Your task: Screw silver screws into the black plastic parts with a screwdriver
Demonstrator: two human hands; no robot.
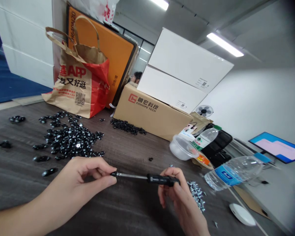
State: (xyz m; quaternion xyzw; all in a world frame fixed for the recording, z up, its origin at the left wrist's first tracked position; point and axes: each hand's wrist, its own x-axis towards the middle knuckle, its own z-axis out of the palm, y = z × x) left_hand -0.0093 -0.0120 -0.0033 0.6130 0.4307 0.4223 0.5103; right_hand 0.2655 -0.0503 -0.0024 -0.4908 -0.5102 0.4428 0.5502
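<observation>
My right hand (175, 190) grips the black handle of a screwdriver (135, 177), its metal shaft pointing left. Between thumb and forefinger, my left hand (88, 178) pinches a small black part (114, 174) at the screwdriver's tip. The fingers hide most of that part, and whether a screw sits in it I cannot tell. Beyond the left hand spreads a heap of small black parts (71, 139), some with shiny metal centres. Beside the right hand lies a pile of silver screws (197, 195), partly behind the fingers.
Another group of black parts (127, 127) lies against a cardboard box (152, 111) with white boxes on top. A paper bag (81, 82) stands at the back left. To the right are a plastic bowl (183, 147), a water bottle (236, 172) and a white mouse-like object (242, 214).
</observation>
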